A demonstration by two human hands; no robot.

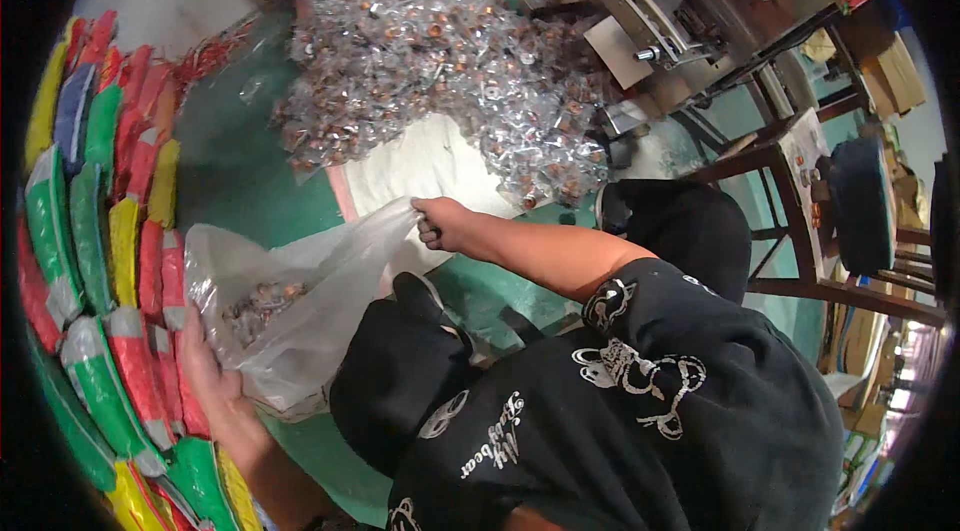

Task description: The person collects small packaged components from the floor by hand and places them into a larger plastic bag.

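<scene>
- Head view, lower left: translucent plastic bag (330, 276), wide-mouthed, thin and creased, tilted between both hands; inside, a small heap of packets (262, 311) settled low, clear-wrapped, with brownish and silvery bits, exact contents too small to tell.
- Right hand (440, 224): clenched on the upper edge of the bag, with the plastic drawn taut toward the fist.
- Left hand (210, 371): against the outer left side of the bag, fingers extended and blurred; impossible to tell whether pinching the film or merely supporting it.
- Beyond the bag: broad pile of small clear packets (430, 41), glossy and crinkled, with copper-coloured and dark pieces inside, spread over a white sheet (430, 166), matt and wrinkled, with a pinkish edge.
- Beneath: smooth green floor (230, 161).
- Far left: stack of elongated bundles (127, 241) in red, green, yellow and blue, soft-sided and overlapping.
- Upper right: metal machine (740, 26) with bright rods and plates; below it, angular wooden frame (790, 181) beside a dark rounded seat (860, 206).
</scene>
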